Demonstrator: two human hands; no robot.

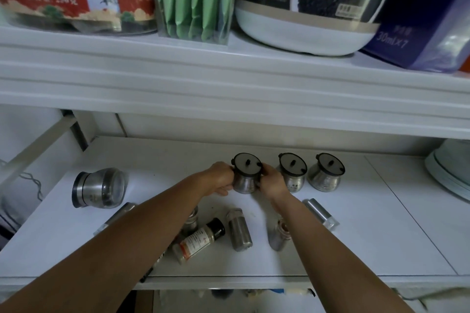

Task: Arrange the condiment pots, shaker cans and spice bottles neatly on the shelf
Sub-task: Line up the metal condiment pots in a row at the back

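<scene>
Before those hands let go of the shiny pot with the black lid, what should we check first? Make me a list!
1. Grip on the round steel condiment pot with a black lid: the left hand and the right hand hold its sides. Ok.
2. Pot upright: ok.
3. Lined up with the middle steel pot and the far-right steel pot: ok.
4. Gap to the middle steel pot: cannot tell, the right hand covers it.
5. Base flat on the white shelf: cannot tell.
6. Rest tidy: not ok; the large steel pot and the black-capped spice bottle lie on their sides.
</scene>
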